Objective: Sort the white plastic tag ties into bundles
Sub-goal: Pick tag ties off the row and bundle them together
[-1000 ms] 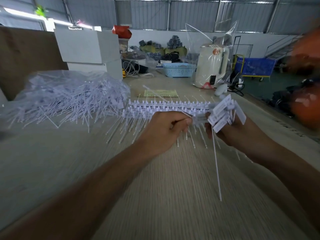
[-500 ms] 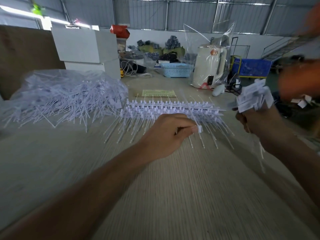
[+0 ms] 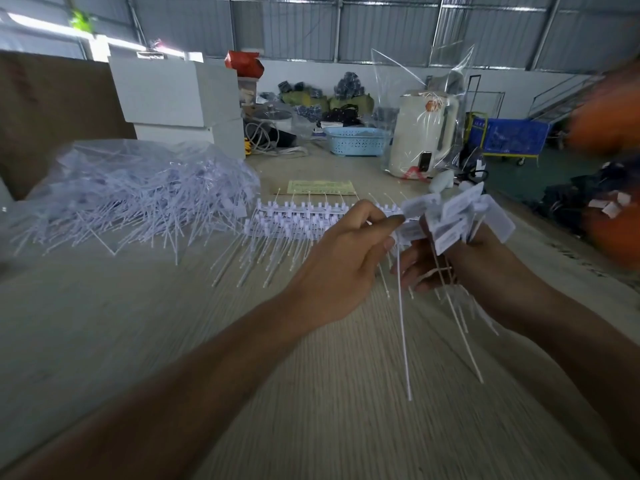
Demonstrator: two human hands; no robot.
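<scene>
My right hand (image 3: 460,268) grips a bundle of white tag ties (image 3: 457,216), flat heads fanned upward and thin tails hanging toward the table. My left hand (image 3: 343,265) pinches the head of a single tag tie (image 3: 402,323) right beside that bundle, its long tail dangling straight down. Behind my hands, rows of joined tag ties (image 3: 298,220) lie flat on the table. A big loose heap of tag ties (image 3: 138,199) in clear plastic sits at the left.
The pale wood-grain table (image 3: 311,393) stretches toward me. At the back stand white boxes (image 3: 176,98), a blue basket (image 3: 358,141), a white kettle in clear plastic (image 3: 424,133) and a yellow paper slip (image 3: 322,187). The table's right edge drops to the floor.
My right hand swung out to the right with the bundle and has come back to the middle. My left hand lifted one tie from the rows and brought it up beside the bundle.
</scene>
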